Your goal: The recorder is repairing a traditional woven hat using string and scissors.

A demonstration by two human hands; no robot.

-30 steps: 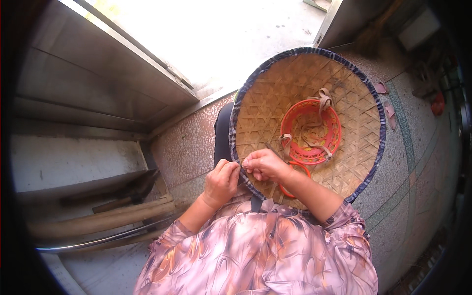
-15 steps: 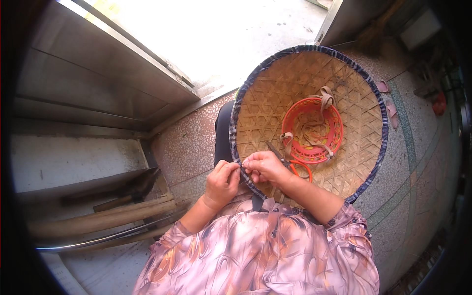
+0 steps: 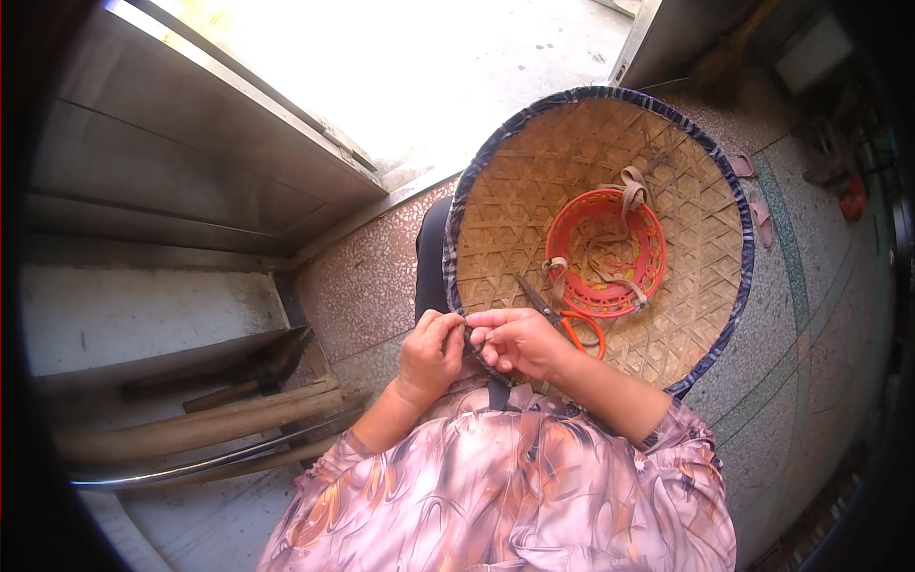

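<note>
Your left hand (image 3: 434, 353) pinches the dark rim (image 3: 591, 92) of the woven hat (image 3: 505, 210), right of the frame's centre; your right hand (image 3: 519, 341) is just beside it, its grip impossible to tell. If the hat tips, the loose scissors (image 3: 551, 311) inside could slide.

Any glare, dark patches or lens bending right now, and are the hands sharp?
In the head view, the ground outside burns out to white; the red object at far right sits dim; the metal tube at left looks curved, probably fisheye distortion; the left hand and right hand look fairly sharp, but detail between them is unclear.
</note>
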